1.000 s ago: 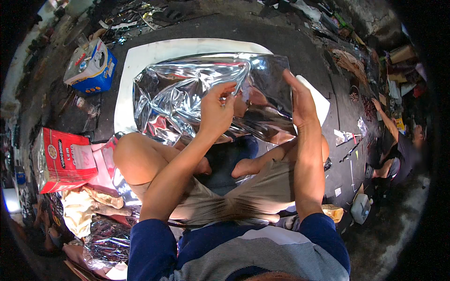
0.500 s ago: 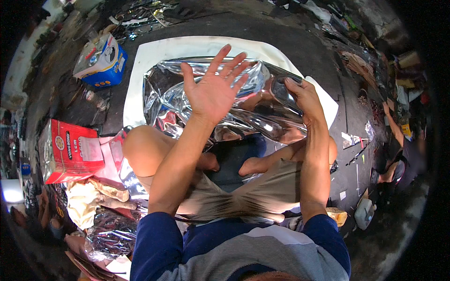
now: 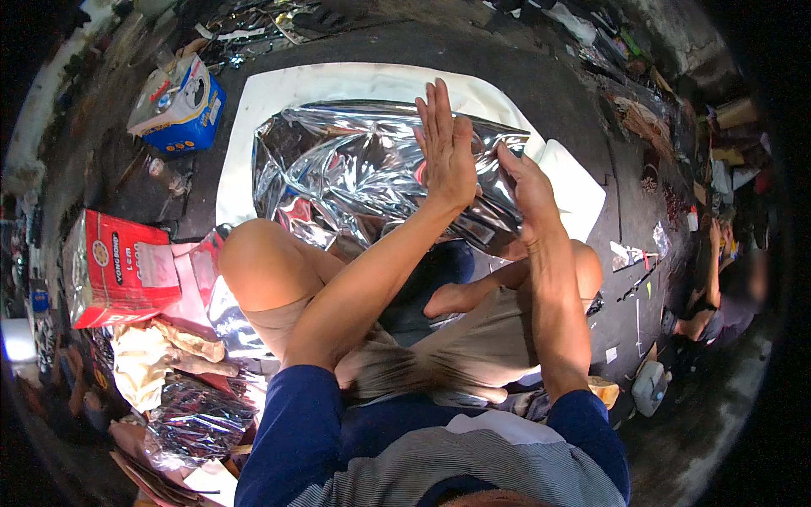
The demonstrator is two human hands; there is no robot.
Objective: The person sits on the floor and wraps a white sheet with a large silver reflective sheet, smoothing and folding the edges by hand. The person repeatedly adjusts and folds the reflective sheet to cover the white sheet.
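Note:
A crinkled sheet of shiny silver film (image 3: 355,160) lies over a large white sheet (image 3: 266,91) on the floor before me. My left hand (image 3: 448,160) is over the film's right half, seen nearly edge-on, its fingers straight and close together. Whether its lower edge touches the film I cannot tell. My right hand (image 3: 530,193) grips the film's right end, thumb on top; its other fingers are mostly hidden beneath. Between the two hands the film is gathered and creased. My bent legs lie on either side of its near edge.
At the left stand a blue and white box (image 3: 182,106) and a red can (image 3: 122,270). Near them lie a clear bottle (image 3: 169,176), cream cloth (image 3: 144,359) and crumpled clear plastic (image 3: 198,418). Another person (image 3: 726,291) sits at the far right, near a pale jug (image 3: 650,387).
My left hand has moved right and turned from palm-up with spread fingers to edge-on with fingers together. My right hand has shifted slightly left, and the film bunches between them.

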